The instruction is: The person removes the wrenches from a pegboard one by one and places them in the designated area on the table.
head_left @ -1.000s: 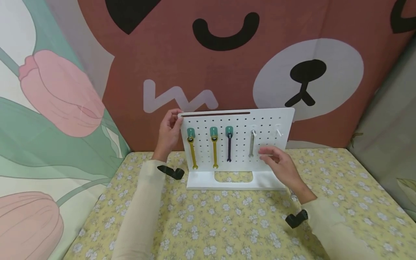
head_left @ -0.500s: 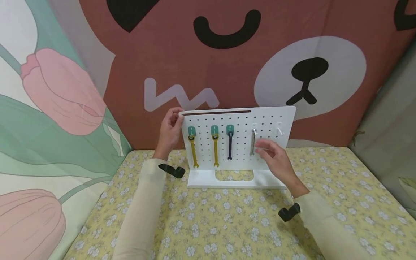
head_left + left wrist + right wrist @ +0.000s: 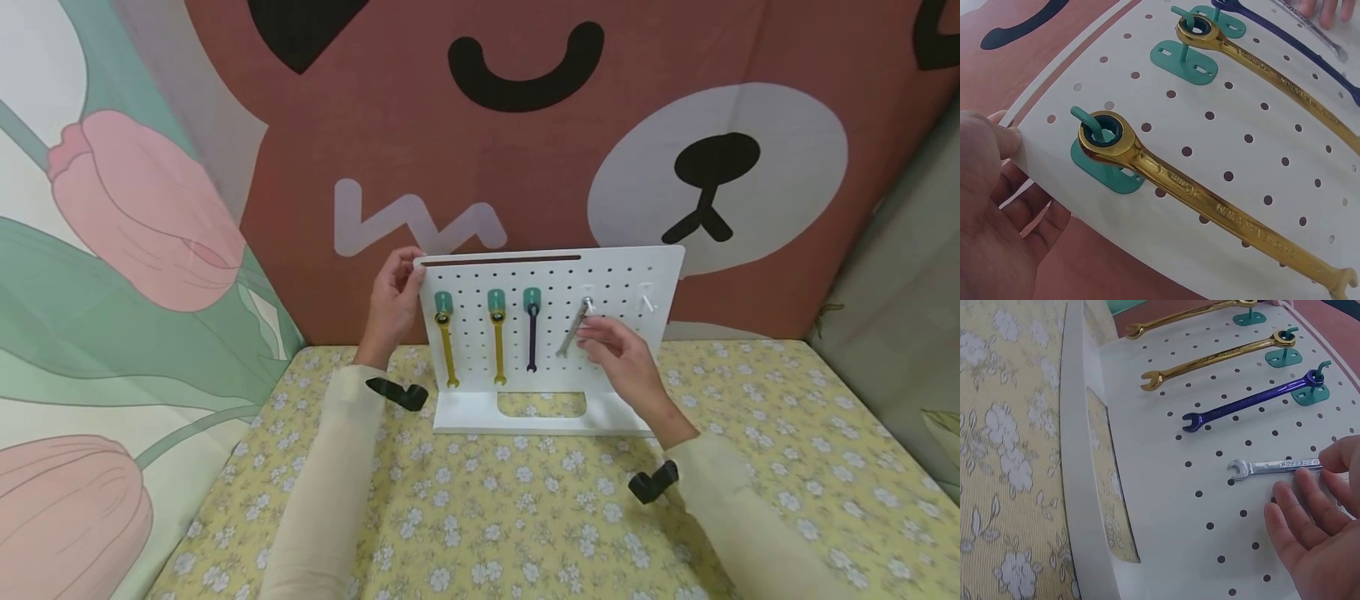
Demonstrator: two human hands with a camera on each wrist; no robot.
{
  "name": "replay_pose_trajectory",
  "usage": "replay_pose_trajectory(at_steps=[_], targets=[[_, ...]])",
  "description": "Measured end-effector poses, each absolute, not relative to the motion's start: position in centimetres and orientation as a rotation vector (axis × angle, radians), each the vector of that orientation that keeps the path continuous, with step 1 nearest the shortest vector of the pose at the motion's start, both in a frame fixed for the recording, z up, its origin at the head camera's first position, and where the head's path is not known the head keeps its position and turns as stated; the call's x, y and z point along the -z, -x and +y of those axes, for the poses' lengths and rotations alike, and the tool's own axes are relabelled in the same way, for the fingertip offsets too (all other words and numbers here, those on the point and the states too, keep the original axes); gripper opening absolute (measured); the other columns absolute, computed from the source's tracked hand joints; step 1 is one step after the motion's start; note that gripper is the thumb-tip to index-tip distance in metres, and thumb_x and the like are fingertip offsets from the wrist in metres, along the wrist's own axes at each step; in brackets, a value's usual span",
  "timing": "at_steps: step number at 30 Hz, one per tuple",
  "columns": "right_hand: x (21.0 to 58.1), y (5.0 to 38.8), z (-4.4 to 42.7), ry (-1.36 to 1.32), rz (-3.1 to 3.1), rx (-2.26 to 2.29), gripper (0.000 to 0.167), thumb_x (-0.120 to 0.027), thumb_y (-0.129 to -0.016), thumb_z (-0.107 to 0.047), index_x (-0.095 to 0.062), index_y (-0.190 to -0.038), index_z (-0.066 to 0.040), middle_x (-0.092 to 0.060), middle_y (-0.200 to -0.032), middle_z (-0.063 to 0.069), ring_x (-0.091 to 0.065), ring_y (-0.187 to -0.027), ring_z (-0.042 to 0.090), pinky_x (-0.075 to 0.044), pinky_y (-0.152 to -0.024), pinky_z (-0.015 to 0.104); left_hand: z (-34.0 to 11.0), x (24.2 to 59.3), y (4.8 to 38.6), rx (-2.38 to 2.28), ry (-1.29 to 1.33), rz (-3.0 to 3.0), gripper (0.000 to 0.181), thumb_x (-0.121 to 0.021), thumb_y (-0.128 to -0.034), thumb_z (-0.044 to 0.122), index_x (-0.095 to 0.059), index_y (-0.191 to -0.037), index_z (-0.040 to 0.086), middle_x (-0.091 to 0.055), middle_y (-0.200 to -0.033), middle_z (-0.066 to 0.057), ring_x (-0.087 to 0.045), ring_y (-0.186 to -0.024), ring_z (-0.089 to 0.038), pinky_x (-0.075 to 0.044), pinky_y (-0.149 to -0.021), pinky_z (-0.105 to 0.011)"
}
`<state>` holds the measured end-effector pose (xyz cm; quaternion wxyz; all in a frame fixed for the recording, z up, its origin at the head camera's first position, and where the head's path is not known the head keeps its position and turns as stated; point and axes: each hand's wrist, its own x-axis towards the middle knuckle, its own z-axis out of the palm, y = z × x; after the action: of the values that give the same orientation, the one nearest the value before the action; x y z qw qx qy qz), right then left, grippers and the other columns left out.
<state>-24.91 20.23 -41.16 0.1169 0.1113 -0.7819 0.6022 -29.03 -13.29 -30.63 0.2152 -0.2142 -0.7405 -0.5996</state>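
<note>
My left hand (image 3: 392, 304) grips the upper left edge of a white pegboard (image 3: 1166, 162), thumb in front and fingers behind. My right hand (image 3: 626, 362) pinches a silver combination wrench (image 3: 1272, 467) between thumb and fingers. That wrench's ring end is at a white hook, and its open end slants down to the left. Left of it hang a purple-blue wrench (image 3: 533, 337) and two gold wrenches, one in the middle (image 3: 498, 354) and one at the far left (image 3: 1185, 187), each on a green hook.
A second white hook (image 3: 647, 302) juts from the board's right side. The board's base (image 3: 465, 412) stands on a yellow floral tablecloth (image 3: 487, 508). Close behind hangs a backdrop (image 3: 540, 167) with a brown bear print; a tulip-print cloth (image 3: 187, 350) flanks the left.
My right hand has moved left onto the silver wrench, which hung nearly straight and now tilts, its lower end swung left. The left hand keeps its place on the board.
</note>
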Motion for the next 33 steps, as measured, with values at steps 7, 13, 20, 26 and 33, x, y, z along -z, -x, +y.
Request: replay_pose_trajectory(at_steps=[7, 13, 20, 26, 33], targets=[[41.0, 25.3, 19.5, -0.261, -2.232, -1.948, 0.038, -0.055, -0.108, -0.015, -0.053, -0.143, -0.001, -0.062, -0.135, 0.019, -0.064, -0.114, 0.017, -0.054, -0.092, 0.032, -13.3, 30.7, 29.1, 1.673, 0.569, -2.067, 0.024, -0.049, -0.108, 0.001, -0.055, -0.13, -0.008, -0.056, -0.105, -0.031, -0.054, -0.095, -0.042, -0.045, -0.084, -0.047], [40.7, 25.4, 19.0, -0.18, -2.229, -2.0, 0.038, -0.057, -0.107, -0.016, -0.054, -0.141, 0.0, -0.06, -0.135, 0.018, -0.063, -0.112, 0.014, -0.054, -0.091, 0.031, -13.3, 30.7, 29.1, 1.688, 0.558, -2.069, 0.025, -0.049, -0.1082, 0.002, -0.054, -0.13, -0.009, -0.056, -0.106, -0.031, -0.054, -0.097, -0.043, -0.045, -0.086, -0.048], [40.2, 25.2, 18.8, -0.163, -2.188, -2.093, 0.039, -0.06, -0.106, -0.018, -0.052, -0.139, 0.002, -0.058, -0.135, 0.018, -0.06, -0.121, 0.024, -0.051, -0.097, 0.032, -13.3, 30.6, 29.0, 1.672, 0.584, -2.059, 0.025, -0.049, -0.1082, 0.001, -0.054, -0.13, -0.01, -0.056, -0.106, -0.032, -0.053, -0.096, -0.046, -0.045, -0.084, -0.049], [40.3, 24.9, 18.9, -0.18, -2.192, -2.094, 0.038, -0.057, -0.108, -0.02, -0.052, -0.137, 0.004, -0.059, -0.137, 0.019, -0.06, -0.124, 0.023, -0.051, -0.097, 0.03, -13.3, 30.6, 28.9, 1.69, 0.58, -2.061, 0.024, -0.049, -0.108, 0.002, -0.055, -0.13, -0.007, -0.056, -0.106, -0.03, -0.053, -0.095, -0.045, -0.043, -0.086, -0.06], [40.5, 24.7, 19.2, -0.125, -2.208, -2.039, 0.038, -0.056, -0.108, -0.018, -0.049, -0.14, 0.002, -0.057, -0.137, 0.018, -0.061, -0.118, 0.021, -0.051, -0.095, 0.028, -13.3, 30.6, 28.8, 1.677, 0.572, -2.065, 0.025, -0.049, -0.1083, 0.002, -0.055, -0.13, -0.008, -0.057, -0.107, -0.029, -0.054, -0.096, -0.043, -0.045, -0.085, -0.05]])
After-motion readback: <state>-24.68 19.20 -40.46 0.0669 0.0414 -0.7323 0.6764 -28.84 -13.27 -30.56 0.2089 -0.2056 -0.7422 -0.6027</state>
